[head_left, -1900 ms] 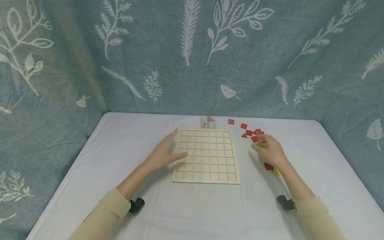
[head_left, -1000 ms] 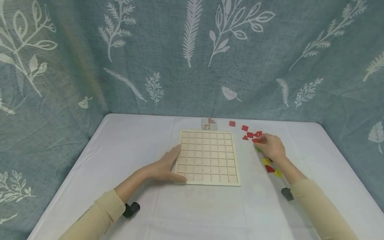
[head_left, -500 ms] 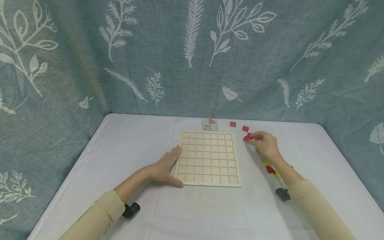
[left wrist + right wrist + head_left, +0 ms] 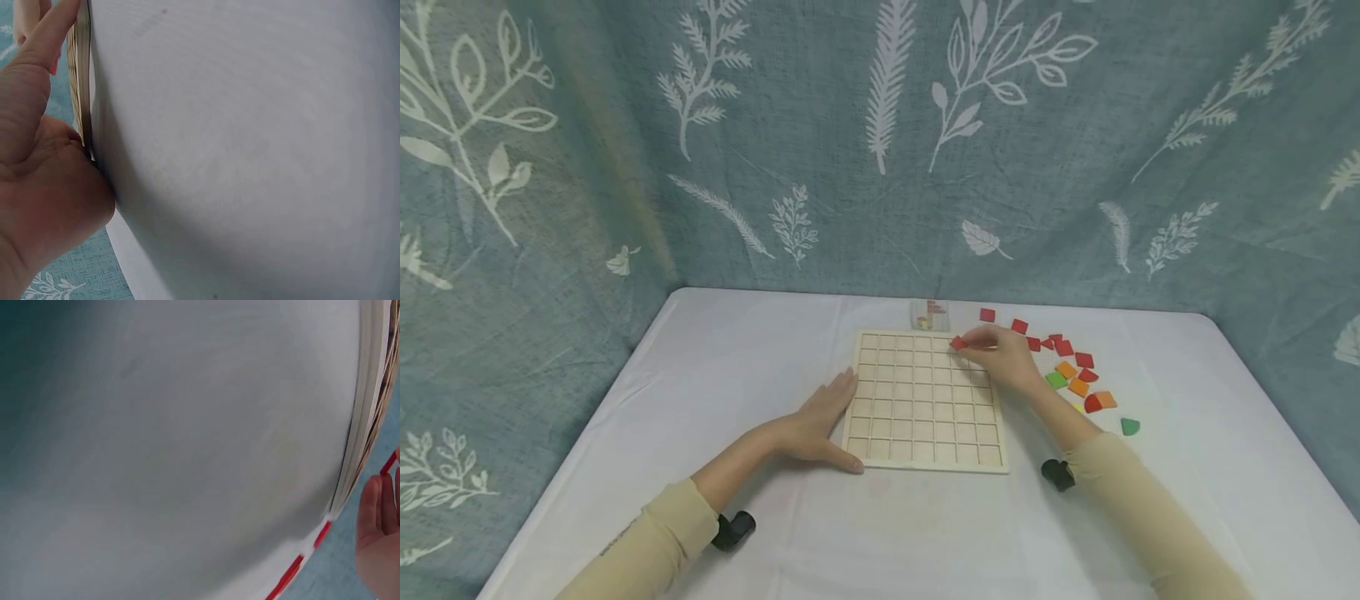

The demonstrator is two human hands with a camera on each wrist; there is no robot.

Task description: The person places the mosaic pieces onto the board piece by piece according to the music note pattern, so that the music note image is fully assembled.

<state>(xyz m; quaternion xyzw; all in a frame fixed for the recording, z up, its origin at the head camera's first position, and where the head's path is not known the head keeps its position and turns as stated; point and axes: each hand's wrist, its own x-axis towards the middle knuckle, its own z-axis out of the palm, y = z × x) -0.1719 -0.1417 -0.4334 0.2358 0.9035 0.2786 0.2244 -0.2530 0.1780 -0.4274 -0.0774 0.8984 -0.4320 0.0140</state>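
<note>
A square wooden grid board (image 4: 925, 400) lies flat on the white-covered table. My left hand (image 4: 816, 421) rests along its left side, fingers straight at the edge and thumb by the near left corner. In the left wrist view that hand (image 4: 47, 162) sits against the board's edge (image 4: 81, 75). Over the board's far right corner, my right hand (image 4: 1003, 358) pinches a small red tile (image 4: 958, 342) between thumb and fingertips. The right wrist view shows the tile (image 4: 389, 464) edge-on at the fingers, above the board's side (image 4: 369, 406).
Several red tiles (image 4: 1065, 347) are scattered right of the board, with orange tiles (image 4: 1078, 387), a green square (image 4: 1056, 380) and a dark green rounded piece (image 4: 1130, 427) nearer. A clear box or card with a coloured pattern (image 4: 929, 315) lies behind the board. A leaf-patterned curtain (image 4: 820, 150) hangs behind.
My right hand has gone from the tile pile to the left, bringing a red tile over the board's far right corner. My left hand slid down the board's left side, then stayed.
</note>
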